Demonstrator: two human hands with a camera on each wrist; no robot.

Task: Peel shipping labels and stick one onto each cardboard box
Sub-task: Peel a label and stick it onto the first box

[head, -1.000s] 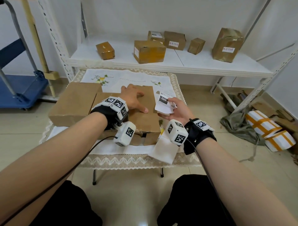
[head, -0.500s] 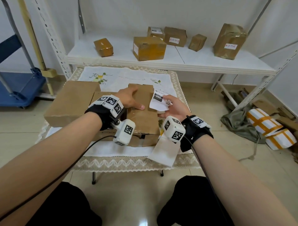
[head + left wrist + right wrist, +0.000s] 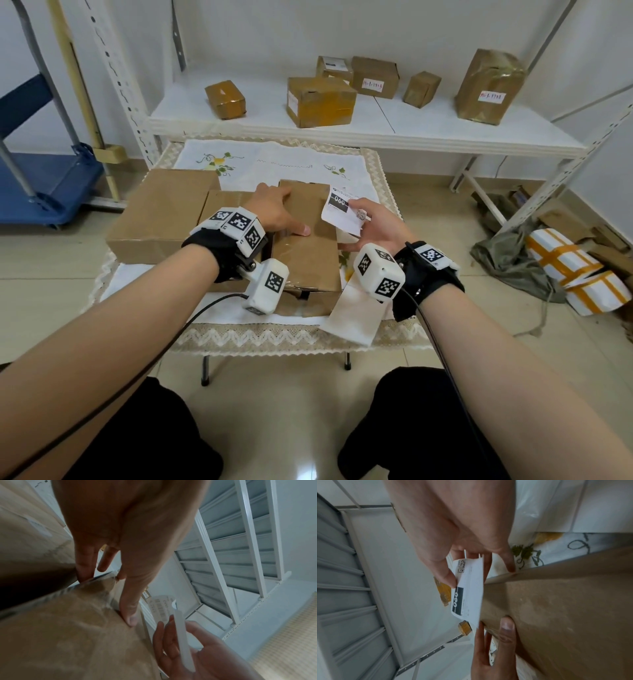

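Note:
A brown taped cardboard box (image 3: 308, 253) lies on top of another box at the middle of the small table. My left hand (image 3: 281, 212) rests on it, thumb flat on the top and fingers reaching over its far left edge; the left wrist view shows the fingers fairly straight against the box (image 3: 68, 628). My right hand (image 3: 359, 219) pinches a white shipping label (image 3: 337, 209) marked "060" between thumb and fingers. The label (image 3: 469, 588) hangs just over the box's right edge (image 3: 565, 608), printed side up, and it is not stuck down.
A larger plain box (image 3: 161, 212) lies at the table's left. A white backing strip (image 3: 356, 315) hangs over the front edge of the lace tablecloth (image 3: 274, 164). Behind, a white shelf (image 3: 376, 137) carries several boxes. A blue cart (image 3: 41, 185) stands left; packages (image 3: 565, 267) litter the floor right.
My right hand has carried the label a little left and away from me, up to the box's right edge. My left hand has stayed on the box.

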